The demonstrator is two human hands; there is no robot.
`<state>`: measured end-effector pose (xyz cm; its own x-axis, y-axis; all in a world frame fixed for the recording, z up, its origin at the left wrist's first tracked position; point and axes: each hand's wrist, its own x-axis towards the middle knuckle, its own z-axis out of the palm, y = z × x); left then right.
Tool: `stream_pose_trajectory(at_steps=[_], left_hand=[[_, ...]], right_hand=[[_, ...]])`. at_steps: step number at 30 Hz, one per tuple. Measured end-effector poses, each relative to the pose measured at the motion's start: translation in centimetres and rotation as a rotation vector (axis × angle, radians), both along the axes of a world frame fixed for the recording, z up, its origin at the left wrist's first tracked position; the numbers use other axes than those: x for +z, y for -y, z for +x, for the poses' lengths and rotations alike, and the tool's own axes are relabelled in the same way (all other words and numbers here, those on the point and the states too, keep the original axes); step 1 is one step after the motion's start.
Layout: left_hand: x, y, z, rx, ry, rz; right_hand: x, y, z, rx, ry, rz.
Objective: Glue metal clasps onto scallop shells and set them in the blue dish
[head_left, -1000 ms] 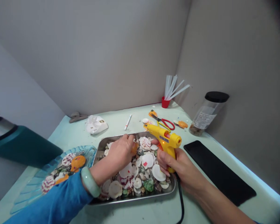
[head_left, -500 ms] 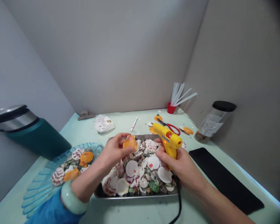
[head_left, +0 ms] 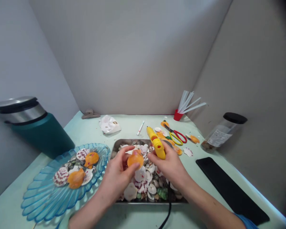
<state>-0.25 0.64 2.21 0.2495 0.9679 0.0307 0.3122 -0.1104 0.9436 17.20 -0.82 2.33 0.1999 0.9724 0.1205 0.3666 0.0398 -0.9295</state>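
Pinched between the thumb and fingers of my left hand (head_left: 118, 171) is an orange scallop shell (head_left: 135, 160) with a pinkish mark near its top. My right hand (head_left: 170, 162) grips a yellow hot glue gun (head_left: 156, 142), its nozzle tilted up and to the left, away from the shell. A black cord (head_left: 168, 206) hangs from the gun. Both hands are over a metal tray (head_left: 154, 203) heaped with white, speckled and green shells. Left of it, a blue scalloped glass dish (head_left: 46, 194) bears orange, white and purple-striped shells.
Red-and-yellow-handled scissors (head_left: 177, 136) lie among orange shell pieces behind the tray. Further back are a red cup (head_left: 178, 115) of glue sticks, a white marker (head_left: 140, 128) and a crumpled white bag (head_left: 109, 124). A teal bottle (head_left: 45, 133), clear jar (head_left: 220, 135) and black mat (head_left: 228, 187) flank the workspace.
My right hand has swung the glue gun leftward, turning its nozzle further back. The orange shell in my left hand is slightly lower. The view has shifted, showing more of the blue dish.
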Motion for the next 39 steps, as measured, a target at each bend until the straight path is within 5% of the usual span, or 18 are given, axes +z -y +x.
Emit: stream_pose_trajectory(at_steps=[6,14,20,28,39], left_hand=[[-0.3,-1.0,-2.0,0.103,0.015,-0.05],[-0.8,-1.3,-1.9,0.095,0.192,-0.233],[-0.6,-1.4,-0.9,0.004,0.417,-0.427],[-1.4,-1.4,-1.1,0.017,0.425,-0.456],[-1.2,-0.9,-1.0,-0.047,0.398,-0.511]], right_hand=[[-1.4,-1.4,0.8,-0.013,0.128,-0.036],[-0.6,-0.8,2.7,0.017,0.151,-0.031],[-0.7,1.5,3.3,0.247,-0.027,-0.053],[-0.9,1.9,2.5,0.375,0.098,-0.004],[-1.5,2.1,3.2,0.383,-0.037,-0.144]])
